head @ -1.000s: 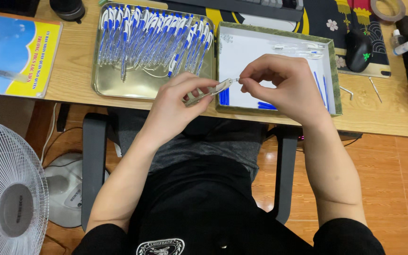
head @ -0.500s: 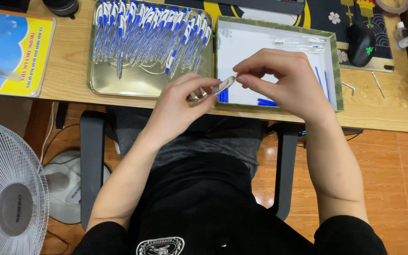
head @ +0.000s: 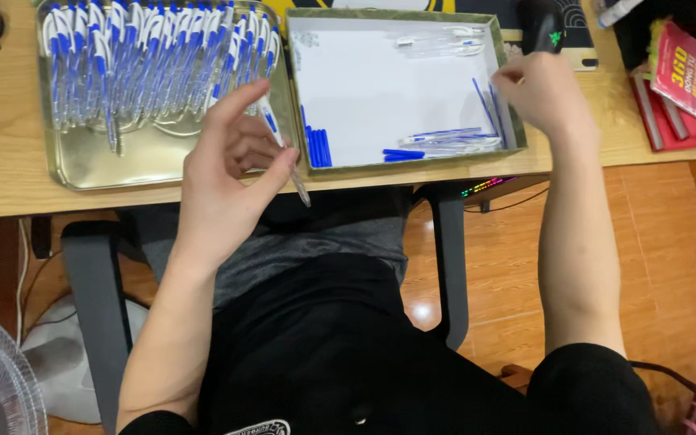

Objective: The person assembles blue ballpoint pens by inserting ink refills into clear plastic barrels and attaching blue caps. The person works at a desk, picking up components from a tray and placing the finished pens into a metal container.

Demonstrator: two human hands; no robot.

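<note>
Our left hand (head: 227, 173) pinches a pen (head: 282, 149) beside the tray (head: 82, 165); our right hand (head: 543, 95), fingers closed, reaches the refills (head: 489, 103) in the box (head: 412, 165)

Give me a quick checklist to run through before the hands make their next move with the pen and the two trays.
1. Left hand grips the clear plastic pen with blue clip: ok, pinched between thumb and fingers.
2. Pen clear of the desk edge: ok, its tip hangs over the lap.
3. Right hand at the white-lined box tray: ok, at its right wall.
4. Right hand holds a part: cannot tell, the fingers hide it.
5. Loose blue pen parts left in the box tray: ok, several visible.
6. Room in the metal tray of finished pens: ok, front part bare.
</note>
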